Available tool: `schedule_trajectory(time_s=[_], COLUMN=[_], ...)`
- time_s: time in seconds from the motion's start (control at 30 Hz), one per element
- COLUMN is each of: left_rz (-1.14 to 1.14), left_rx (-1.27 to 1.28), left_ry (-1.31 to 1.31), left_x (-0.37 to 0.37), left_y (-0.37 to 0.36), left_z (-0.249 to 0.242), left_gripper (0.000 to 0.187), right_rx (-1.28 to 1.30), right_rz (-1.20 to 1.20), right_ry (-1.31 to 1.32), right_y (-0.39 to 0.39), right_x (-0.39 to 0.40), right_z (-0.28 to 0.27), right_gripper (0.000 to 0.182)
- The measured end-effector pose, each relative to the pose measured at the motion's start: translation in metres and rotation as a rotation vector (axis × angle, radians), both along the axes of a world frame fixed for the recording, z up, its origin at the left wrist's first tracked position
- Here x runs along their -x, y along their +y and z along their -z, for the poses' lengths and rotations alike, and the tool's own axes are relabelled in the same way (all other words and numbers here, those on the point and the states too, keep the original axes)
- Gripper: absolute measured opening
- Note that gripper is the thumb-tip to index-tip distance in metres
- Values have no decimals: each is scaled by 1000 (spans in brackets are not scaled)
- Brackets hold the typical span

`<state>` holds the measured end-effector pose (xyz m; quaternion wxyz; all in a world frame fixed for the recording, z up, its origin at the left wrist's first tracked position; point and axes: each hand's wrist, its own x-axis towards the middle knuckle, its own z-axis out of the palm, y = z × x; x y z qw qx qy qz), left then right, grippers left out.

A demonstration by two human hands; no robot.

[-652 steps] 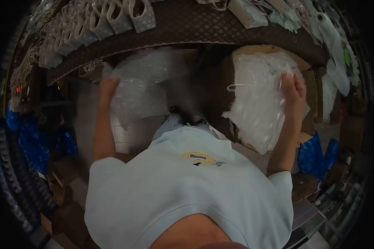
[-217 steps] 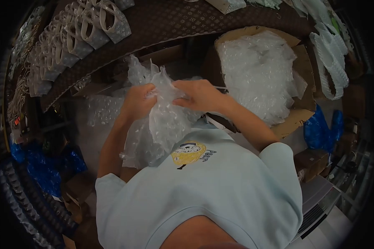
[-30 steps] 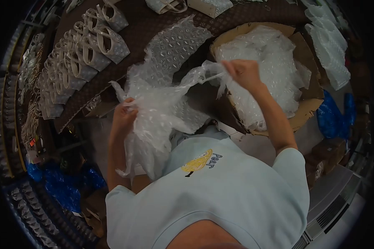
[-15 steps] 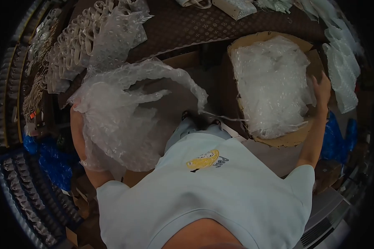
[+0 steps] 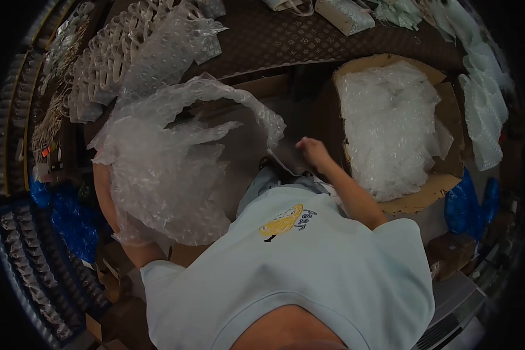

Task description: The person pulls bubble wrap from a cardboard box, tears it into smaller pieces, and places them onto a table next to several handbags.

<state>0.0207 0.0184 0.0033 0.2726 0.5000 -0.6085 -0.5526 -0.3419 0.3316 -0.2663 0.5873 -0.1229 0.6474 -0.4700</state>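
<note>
A large crumpled bunch of clear bubble wrap (image 5: 163, 169) hangs over my left forearm (image 5: 103, 189). Its folds gather where my left hand closes on it, though the plastic covers the fingers. From the top of the bunch a long strip arcs rightward, its thin tail dangling near my feet. Just right of that tail is my right hand (image 5: 315, 154), fingers curled together; whether anything is between them I cannot make out. Beyond it on the right stands an open cardboard box (image 5: 414, 204) filled with bubble wrap pieces (image 5: 388, 131).
A brown patterned table (image 5: 274, 44) spans the far side, with rows of handled bags (image 5: 108, 61) at its left. More plastic wrap (image 5: 484, 111) hangs at the right. Blue plastic (image 5: 73, 224) lies at left, and a carton (image 5: 452, 254) sits at lower right.
My right hand has left the box's right side and swung left, over to the strip's tail. The bubble wrap bunch stays on my left arm.
</note>
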Motion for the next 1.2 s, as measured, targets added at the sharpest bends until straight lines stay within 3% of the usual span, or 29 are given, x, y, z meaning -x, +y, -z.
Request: schedule_trajectory(time_s=[0.03, 0.07, 0.1, 0.13, 0.2, 0.23, 0.3, 0.33, 0.4, 0.43, 0.5, 0.53, 0.6, 0.67, 0.73, 0.77, 0.8, 0.83, 0.87, 0.9, 0.97, 1.0, 1.03, 1.07, 1.13, 1.17, 1.2], left_rz=[-2, -4, -5, -5, -7, -1, 17, 26, 33, 34, 35, 37, 32, 17, -6, -19, -31, -45, -70, -102, 41, 162, 293, 357, 460, 491, 489], left_rx=[15, 29, 41, 53, 77, 86, 111, 124, 158, 175, 219, 235, 264, 289, 318, 333, 347, 361, 383, 407, 346, 533, 713, 651, 637, 684, 696], left_ry=[-9, -14, -22, -34, -53, -68, -80, -87, -110, -130, -176, -200, -228, -253, -275, -287, -302, -315, -317, -320, -349, -519, -692, -590, -376, -266, -257], left_x=[1, -2, -19, -16, -31, -25, -20, -17, -11, -7, 5, 7, 4, -6, -4, -1, -5, -13, -13, -17, 37, 77, 119, 155, 212, 233, 251], left_y=[7, 59, 8, 3, -6, -3, -16, -16, -24, -21, -13, -10, -1, 0, 11, 72, 45, 36, 13, 19, 50, 70, 91, 106, 129, 137, 146], left_z=[0, -1, -3, -3, -3, -2, 0, -1, -4, -7, -16, -19, -22, -26, -26, -23, -27, -32, -35, -37, -39, -43, -47, -49, -44, -42, -46], left_gripper=[28, 28, 28, 28, 28, 28, 28, 28, 28, 28, 28, 28, 28, 28, 28, 28, 28, 28, 28, 28, 21, 20, 18, 20, 22, 23, 23], right_rx=[37, 15, 49, 93, 174, 169, 203, 240, 218, 268, 222, 229, 283, 357, 444, 460, 365, -122, -96, -304, -705, -892, -790, -690, 112, 116, 58], right_rz=[106, 339, 369, 500, 363, 368, 201, -38, -303, -374, -452, -452, -316, 268, 658, 860, 903, 1075, 1060, 719, -13, -397, -474, -537, -364, -356, -331], right_ry=[-158, -66, -35, -1, 222, 219, 391, 230, 108, -25, -480, -491, -714, -478, -446, -433, -91, 590, 595, 780, 1089, 1218, 1037, 853, 463, 475, 849], right_y=[9, 13, 34, 48, 89, 83, 42, 26, -6, -19, -22, -20, -10, 21, 80, 124, 187, 208, 207, 200, 187, 175, 135, 93, 74, 65, 55], right_x=[30, 50, 94, 123, 186, 171, 110, 78, 14, -21, -65, -59, -17, 57, 179, 239, 299, 306, 308, 309, 296, 290, 260, 220, 188, 181, 177], right_z=[-32, -58, -49, -69, -82, -92, -118, -120, -81, -62, -96, -95, -87, -106, -78, -67, -38, -49, -68, -88, -128, -153, -198, -235, -252, -256, -258], right_gripper=[30, 30, 27, 23, 43, 43, 78, 108, 120, 120, 84, 84, 38, 28, 30, 34, 30, 28, 28, 30, 42, 50, 53, 56, 55, 55, 51])
